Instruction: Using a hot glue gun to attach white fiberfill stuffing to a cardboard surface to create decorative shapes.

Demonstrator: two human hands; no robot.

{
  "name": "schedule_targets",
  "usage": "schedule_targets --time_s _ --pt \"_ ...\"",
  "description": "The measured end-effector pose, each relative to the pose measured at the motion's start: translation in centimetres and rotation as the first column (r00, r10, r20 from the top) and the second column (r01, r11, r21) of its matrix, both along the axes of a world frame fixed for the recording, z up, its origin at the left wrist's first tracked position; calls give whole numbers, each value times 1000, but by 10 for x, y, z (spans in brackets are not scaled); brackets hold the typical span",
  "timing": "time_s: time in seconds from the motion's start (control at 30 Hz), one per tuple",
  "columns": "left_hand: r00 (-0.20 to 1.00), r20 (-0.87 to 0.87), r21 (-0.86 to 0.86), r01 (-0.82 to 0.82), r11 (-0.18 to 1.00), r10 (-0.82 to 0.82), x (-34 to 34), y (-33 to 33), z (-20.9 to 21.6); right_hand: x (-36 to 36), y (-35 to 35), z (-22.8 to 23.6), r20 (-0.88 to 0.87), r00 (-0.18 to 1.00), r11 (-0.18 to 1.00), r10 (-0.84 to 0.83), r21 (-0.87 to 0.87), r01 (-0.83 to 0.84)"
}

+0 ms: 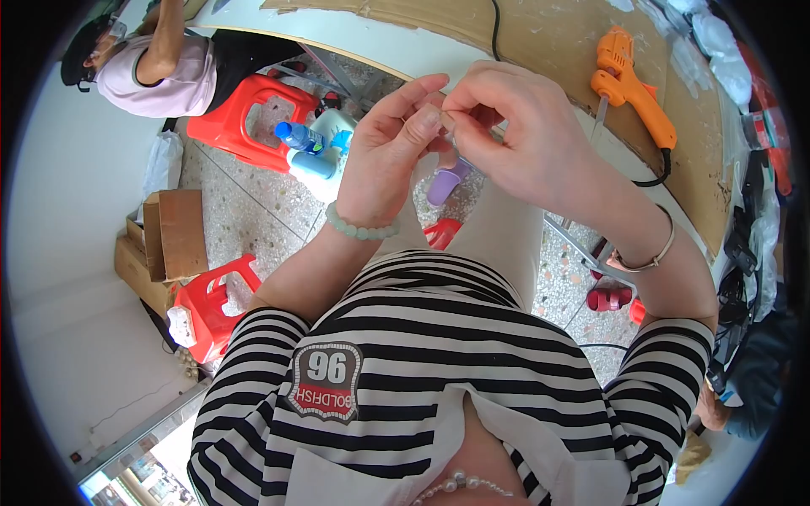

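Note:
My left hand (390, 145) and my right hand (521, 133) meet fingertip to fingertip at the table's near edge, above my lap. The right thumb and forefinger are pinched together right by the left thumb tip. Fingers of the left hand are curled behind its thumb. Whatever sits between the fingertips is too small or hidden to name. To the right of my right hand, an orange hot glue gun (631, 93) lies on the cardboard-covered table, its dark cord running off its handle end. Under my hands, a purple slipper (447, 182) shows.
Cardboard (557, 29) covers the tabletop. Plastic bags (717, 51) and cables crowd the right side. Left are red stools (253, 118), one beside a blue-capped bottle (299, 137), and an open cardboard box (173, 232). A person in a pink shirt (160, 76) sits at the far left.

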State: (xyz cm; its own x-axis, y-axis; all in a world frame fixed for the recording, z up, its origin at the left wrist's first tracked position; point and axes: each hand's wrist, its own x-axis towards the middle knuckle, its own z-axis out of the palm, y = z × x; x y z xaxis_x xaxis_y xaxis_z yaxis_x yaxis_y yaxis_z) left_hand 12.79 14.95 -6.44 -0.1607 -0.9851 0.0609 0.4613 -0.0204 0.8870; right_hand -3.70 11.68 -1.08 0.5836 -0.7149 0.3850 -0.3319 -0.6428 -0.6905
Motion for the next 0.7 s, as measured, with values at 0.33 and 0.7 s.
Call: schedule_targets --time_s 0.33,0.7 --pt "962 -243 1 129 992 -125 11 -3 -3 -4 -11 -5 44 982 975 -181 -121 185" --pt "972 -232 9 44 999 -41 9 1 3 0 -4 -7 -149 984 936 -94 -351 36"
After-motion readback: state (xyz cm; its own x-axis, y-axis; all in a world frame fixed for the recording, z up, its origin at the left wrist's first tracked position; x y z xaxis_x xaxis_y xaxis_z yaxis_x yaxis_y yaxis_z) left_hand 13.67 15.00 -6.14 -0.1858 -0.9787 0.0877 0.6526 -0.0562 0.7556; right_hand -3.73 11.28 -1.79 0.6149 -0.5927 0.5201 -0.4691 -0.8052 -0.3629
